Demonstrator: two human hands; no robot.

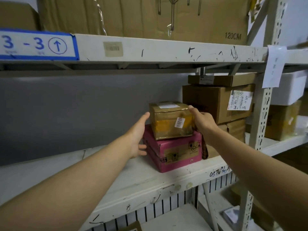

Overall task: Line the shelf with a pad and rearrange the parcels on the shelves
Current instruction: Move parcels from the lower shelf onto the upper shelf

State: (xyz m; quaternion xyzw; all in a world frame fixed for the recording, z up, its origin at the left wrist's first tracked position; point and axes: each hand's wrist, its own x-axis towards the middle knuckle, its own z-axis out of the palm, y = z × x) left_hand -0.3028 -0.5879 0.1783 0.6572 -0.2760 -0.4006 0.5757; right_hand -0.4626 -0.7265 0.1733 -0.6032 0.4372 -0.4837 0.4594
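A small taped brown parcel [170, 120] with a white sticker sits on top of a pink box [176, 151] on the white middle shelf [116, 177]. My left hand [138, 135] reaches along the left side of the stack, fingers straight, its thumb up by the brown parcel's left edge. My right hand [202, 120] lies against the brown parcel's right side with fingers extended; whether they wrap behind it is hidden. No pad shows on the shelf.
A stack of brown cartons [216, 102] stands right of the pink box, against the perforated upright [265, 114]. The upper shelf beam [150, 49] carries a large carton [150, 15] and a "3-3" label [36, 44]. More boxes sit on the neighbouring rack at right.
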